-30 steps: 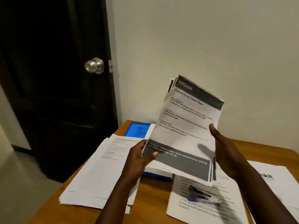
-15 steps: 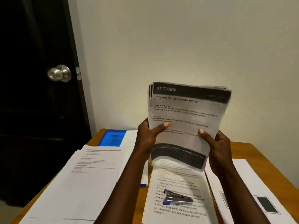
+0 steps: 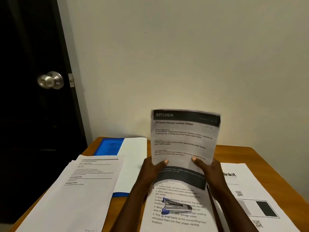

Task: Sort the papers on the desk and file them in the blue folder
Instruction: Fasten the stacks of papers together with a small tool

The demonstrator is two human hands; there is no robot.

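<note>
Both hands hold one sheaf of papers point(image 3: 184, 141) upright above the middle of the tabletop point(image 3: 234, 153). The left hand point(image 3: 151, 171) grips its lower left edge and the right hand point(image 3: 209, 171) grips its lower right edge, each with the thumb on the front page. This page has the heading "KITCHEN".

The blue folder point(image 3: 108, 146) lies at the far left of the tabletop, and a white sheet point(image 3: 133, 156) covers its right part. A stack of printed pages point(image 3: 83, 181) lies on the near left and overlaps the folder. Below the hands lies a page with a numbered list point(image 3: 178, 220), and a stapler point(image 3: 177, 206) rests on it. Another sheet point(image 3: 247, 190) lies on the right. A dark door point(image 3: 25, 114) with a metal knob point(image 3: 50, 80) stands at the far left.
</note>
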